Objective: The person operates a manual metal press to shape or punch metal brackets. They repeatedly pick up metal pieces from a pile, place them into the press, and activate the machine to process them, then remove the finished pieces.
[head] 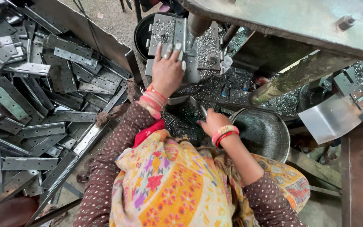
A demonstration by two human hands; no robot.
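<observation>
so biggest thing in view is the huge heap of grey metal hinges (43,105), way off to the left of the left hand, filling a bin and spilling toward the floor. no idea which of those are finished, they all look alike from here.

next, right above the left hand, is the drill press (274,21) with its green frame running off to the right and the spindle (198,25) coming down over the work plate (181,46). loads of silver shavings around it, so i'd guess plenty of pieces have already gone through.

just right of the right hand sits a round metal pan (261,134), looks mostly bare inside.

left hand (167,71) is spread flat, fingers stretched out, pressing down on a hinge piece (192,69) lying on the work plate directly under the spindle. so the piece looks seated and held, and the bit seems not quite down on it yet.

right hand (213,124) is lower, near the pan, curled loosely around a small thin metal piece (202,111). can't tell exactly what it is.
</observation>
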